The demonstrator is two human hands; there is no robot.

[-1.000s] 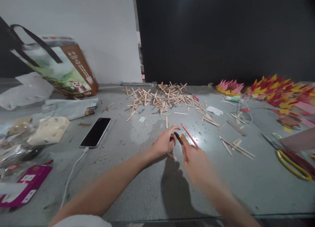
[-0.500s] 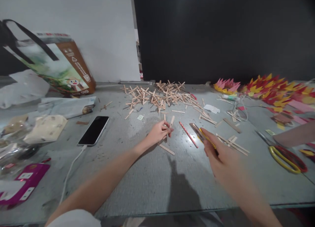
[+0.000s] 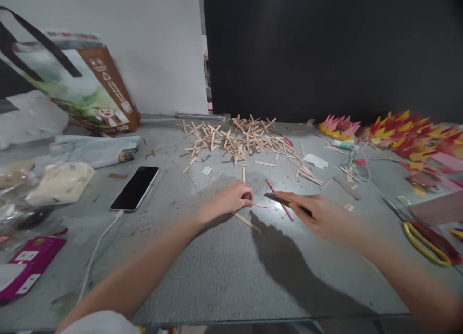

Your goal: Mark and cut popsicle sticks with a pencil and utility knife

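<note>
My left hand is closed on a flat wooden craft stick, whose free end points right along the tabletop. Behind that hand lies another craft stick, pointing away from me. One more loose stick rests just in front of it. My right hand grips a utility knife with its tip toward the held stick, a short gap apart. Beneath the knife a red patterned pencil-like rod lies slantwise on the table.
A heap of crossed craft sticks lies at the back. To the left are a phone on a cable, a purple case and a shopping bag. Scissors and red-yellow paper shapes lie to the right.
My left hand has lowered the stick from upright to nearly flat, pointing right. My right hand has brought the knife leftward, over the red rod and closer to the stick.
</note>
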